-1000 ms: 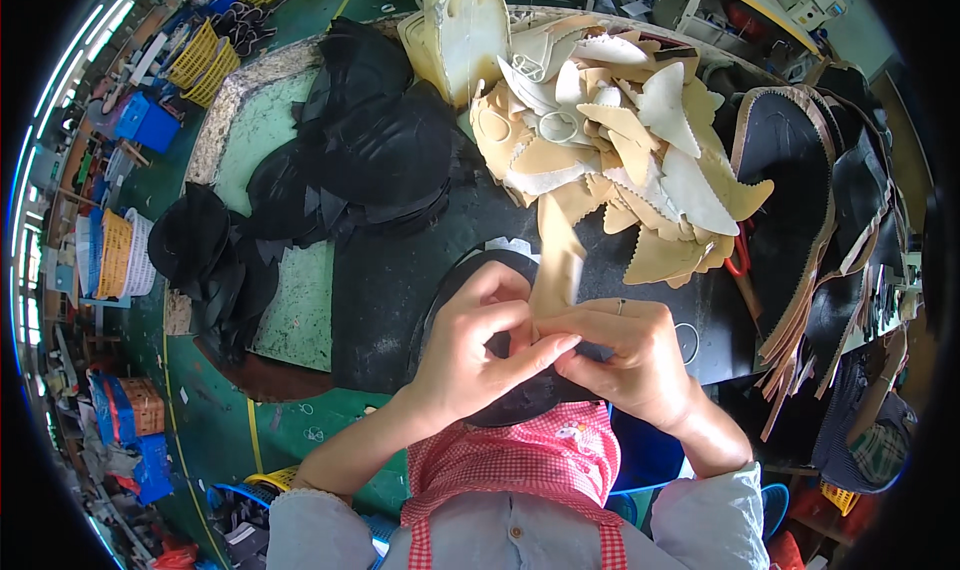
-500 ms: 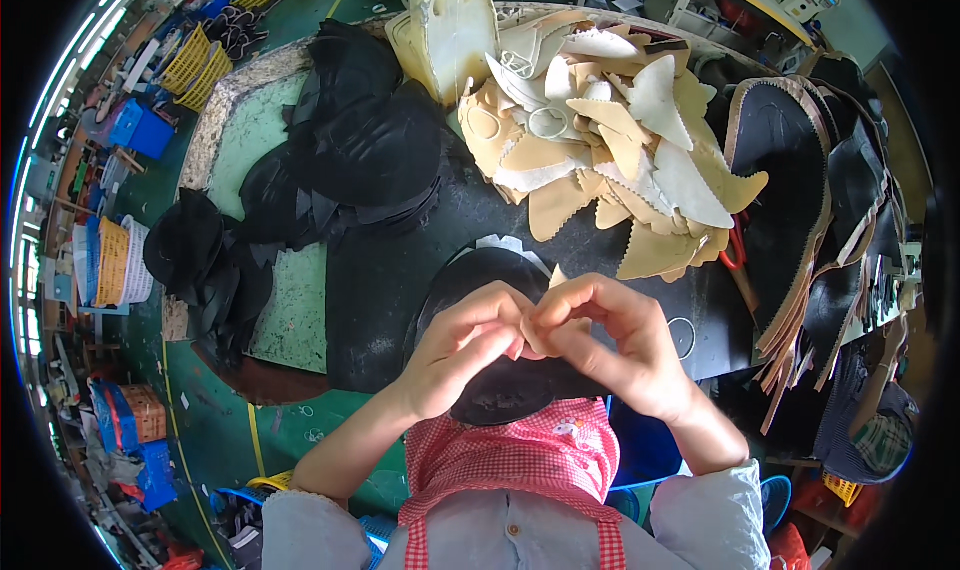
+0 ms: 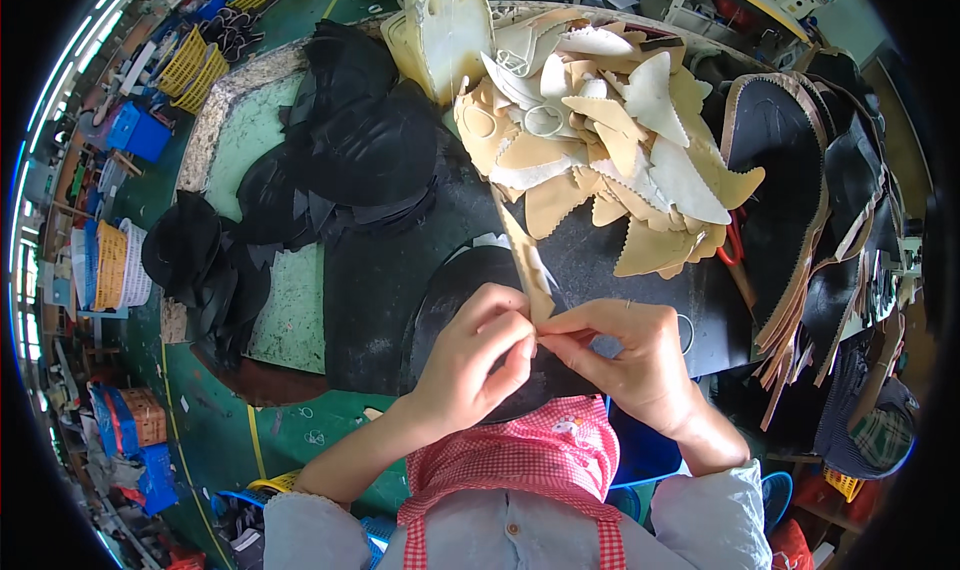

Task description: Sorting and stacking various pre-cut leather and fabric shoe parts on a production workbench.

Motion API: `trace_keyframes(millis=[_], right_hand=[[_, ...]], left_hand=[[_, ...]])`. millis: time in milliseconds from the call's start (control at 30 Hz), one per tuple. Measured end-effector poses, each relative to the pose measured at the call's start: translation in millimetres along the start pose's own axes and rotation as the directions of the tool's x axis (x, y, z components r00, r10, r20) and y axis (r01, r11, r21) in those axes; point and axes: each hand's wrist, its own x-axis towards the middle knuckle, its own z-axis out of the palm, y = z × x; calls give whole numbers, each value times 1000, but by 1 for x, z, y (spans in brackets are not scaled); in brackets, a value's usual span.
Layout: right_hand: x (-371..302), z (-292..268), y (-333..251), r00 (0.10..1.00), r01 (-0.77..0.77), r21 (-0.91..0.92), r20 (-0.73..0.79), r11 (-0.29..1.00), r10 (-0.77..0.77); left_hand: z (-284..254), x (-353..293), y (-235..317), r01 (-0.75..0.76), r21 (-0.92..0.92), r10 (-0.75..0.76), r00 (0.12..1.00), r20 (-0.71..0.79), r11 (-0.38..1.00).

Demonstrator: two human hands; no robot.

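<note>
Tan leather strip, hidden between the hands a moment ago, is now standing out, pinched by left hand and right hand above the black worktop.

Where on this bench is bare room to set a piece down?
Bare: the green mat between the black pieces and the black pad. Crowded: the tan pile and sole stack.

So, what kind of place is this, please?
Probably a shoe or leather-goods workshop. A heap of tan cut leather pieces and stacks of black pieces cover the table, and both hands, left hand and right hand, pinch a tan strip.
</note>
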Motion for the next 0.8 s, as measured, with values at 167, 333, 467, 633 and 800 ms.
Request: trace_keyframes(millis=[167, 333, 467, 633, 800], right_hand=[[0, 1, 5, 1000, -10, -36, 9, 999, 11], [3, 3, 20, 997, -66, 339, 52, 938, 51], [-1, 1, 25, 985, -129, 571, 166, 811, 40], [8, -2, 38, 943, -278, 950, 242, 142, 227], [8, -5, 59, 816, -383, 916, 397, -123, 420]], left_hand=[[7, -3, 1, -34, 166, 29, 999, 32, 985], [2, 3, 2, 137, -277, -136, 990, 22, 951], [-1, 11, 4, 285, -625, -207, 958, 197, 726], [-14, 6, 4, 343, -672, -294, 937, 191, 657], [-30, 20, 12, 147, -244, -78, 959, 271, 958]])
